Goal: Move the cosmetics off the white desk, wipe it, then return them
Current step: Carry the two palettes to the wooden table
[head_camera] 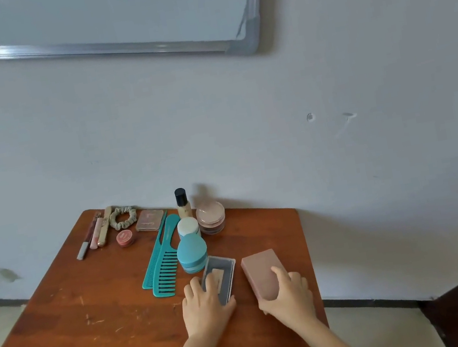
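Left hand [205, 304] grips the flat grey case [222, 267]: fingers across its clear lid, thumb hooked on the near right edge. Right hand [287, 293] holds the pink box [258, 271], thumb on top, fingers wrapped round its right side. Both items lie flat on the brown wooden table [96, 331], near its right edge, case and box just beside each other, not touching.

Crowding on the case's far left corner: teal egg-shaped sponge holder [192, 253], touching or nearly so (can't tell). Behind it stand a white-lidded jar [188, 227], a black-capped foundation bottle [182, 203] and a round clear powder jar [211, 217]. Left of those lie a teal tail comb [154, 254] and a wide-tooth comb [166, 264], side by side at a diagonal.

Back left row: square rosy compact [150, 219], ruched green scrunchie [123, 216], small red pot [125, 238], slim pencils and tubes [92, 235].

Tabletop is glossy and scratched pale in places. Matte wall behind, with an aluminium-framed whiteboard [104, 12].
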Tool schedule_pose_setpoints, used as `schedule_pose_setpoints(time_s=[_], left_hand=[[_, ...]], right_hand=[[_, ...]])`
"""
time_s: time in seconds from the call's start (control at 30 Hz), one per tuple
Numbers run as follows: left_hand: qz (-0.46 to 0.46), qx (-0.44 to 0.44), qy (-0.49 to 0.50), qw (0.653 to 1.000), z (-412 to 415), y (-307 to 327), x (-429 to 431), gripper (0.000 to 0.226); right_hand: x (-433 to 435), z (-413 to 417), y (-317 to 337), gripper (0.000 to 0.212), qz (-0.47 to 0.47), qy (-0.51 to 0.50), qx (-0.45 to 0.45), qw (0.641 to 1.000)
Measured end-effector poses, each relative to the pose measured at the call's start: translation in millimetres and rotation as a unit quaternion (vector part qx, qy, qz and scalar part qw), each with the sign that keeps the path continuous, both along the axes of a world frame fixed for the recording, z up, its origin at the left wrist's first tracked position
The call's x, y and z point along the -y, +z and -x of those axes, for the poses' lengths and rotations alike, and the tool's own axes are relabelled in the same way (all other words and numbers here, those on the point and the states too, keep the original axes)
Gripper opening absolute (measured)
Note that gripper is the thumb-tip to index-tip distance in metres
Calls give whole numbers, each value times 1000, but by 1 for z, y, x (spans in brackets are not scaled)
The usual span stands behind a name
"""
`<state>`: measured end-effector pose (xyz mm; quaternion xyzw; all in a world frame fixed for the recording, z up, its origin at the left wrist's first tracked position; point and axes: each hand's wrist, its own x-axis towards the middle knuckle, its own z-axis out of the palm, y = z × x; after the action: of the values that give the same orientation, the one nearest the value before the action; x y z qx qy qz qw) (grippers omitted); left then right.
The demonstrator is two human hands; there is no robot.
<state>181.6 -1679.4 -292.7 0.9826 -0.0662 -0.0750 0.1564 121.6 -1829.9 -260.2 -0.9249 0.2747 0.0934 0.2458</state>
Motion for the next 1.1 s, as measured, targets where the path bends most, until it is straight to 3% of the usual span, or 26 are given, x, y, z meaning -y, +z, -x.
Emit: schedule_pose_setpoints(time_s=[0.23,0.57,0.7,0.87,1.1], left_hand=[[-4,2,-23,1000,2,-8,-20,62],[51,-23,-84,995,-2,-10,-42,56],[94,-41,-67,992,-1,4,-43,58],[103,8,-53,993,6,26,-44,56],[126,45,-110,985,34,55,-25,54]], right_hand=[[-44,-14,-11,79,80,-59,5,995],[-55,-1,-12,87,59,-51,-17,997],[-43,9,-3,84,40,-54,13,998],[-10,38,11,73,20,-79,98,992],[13,94,31,66,37,-161,138,977]])
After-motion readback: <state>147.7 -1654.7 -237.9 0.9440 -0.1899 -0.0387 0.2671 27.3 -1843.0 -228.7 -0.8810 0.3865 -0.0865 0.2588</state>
